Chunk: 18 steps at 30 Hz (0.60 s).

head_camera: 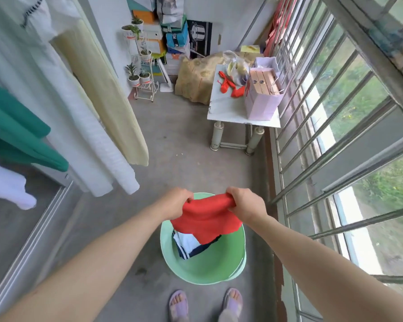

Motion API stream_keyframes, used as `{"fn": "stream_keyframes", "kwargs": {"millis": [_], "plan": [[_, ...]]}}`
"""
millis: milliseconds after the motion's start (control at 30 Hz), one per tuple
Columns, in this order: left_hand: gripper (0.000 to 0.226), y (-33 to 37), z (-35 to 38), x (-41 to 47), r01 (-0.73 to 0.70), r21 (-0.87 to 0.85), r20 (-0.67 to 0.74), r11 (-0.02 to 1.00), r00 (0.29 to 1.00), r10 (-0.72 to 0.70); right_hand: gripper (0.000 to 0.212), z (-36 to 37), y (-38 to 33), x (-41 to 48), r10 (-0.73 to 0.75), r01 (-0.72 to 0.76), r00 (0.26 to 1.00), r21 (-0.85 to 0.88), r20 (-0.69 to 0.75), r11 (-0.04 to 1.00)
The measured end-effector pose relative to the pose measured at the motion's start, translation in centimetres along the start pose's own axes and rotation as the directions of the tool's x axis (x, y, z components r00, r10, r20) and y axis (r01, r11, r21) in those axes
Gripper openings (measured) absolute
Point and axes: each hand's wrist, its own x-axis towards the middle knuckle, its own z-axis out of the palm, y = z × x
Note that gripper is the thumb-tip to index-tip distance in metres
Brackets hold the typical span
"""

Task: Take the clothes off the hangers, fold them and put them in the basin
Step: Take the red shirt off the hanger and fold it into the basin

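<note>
Balcony, seen from above: a red garment is held stretched btwn the left hand and the right hand, its top edge gripped at each end by clenched fingers; the cloth is held just above the green basin, which is set on the concrete floor in front of the person's feet in lilac slippers; the garment's lower part is draped over the basin's far side and partly hides the folded clothes, white and navy, laid inside; whether the red cloth touches that stack can't be told. At L, a white garment, a pale yellow garment and a green garment are seen hanging. Beyond the basin, a small desk is placed by the barred window at R, w/ a lilac paper bag and a red cloth on it; a plant stand w/ potted plants and stacked boxes are seen against the far wall.
</note>
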Motion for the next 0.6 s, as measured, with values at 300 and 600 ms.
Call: {"fn": "stream_keyframes", "kwargs": {"millis": [300,600], "plan": [[0.037,-1.3,6.4,2.3,0.143,-0.129,-0.129,0.981,0.979,-0.160,0.023,4.8,3.9,4.1,-0.043,0.048,0.985,-0.023,0.170,0.999],[0.045,-7.3,17.6,5.8,0.357,-0.490,0.087,0.796,0.928,-0.362,0.023,16.4,5.4,8.9,0.209,-0.557,0.807,0.594,0.552,0.580]]}}
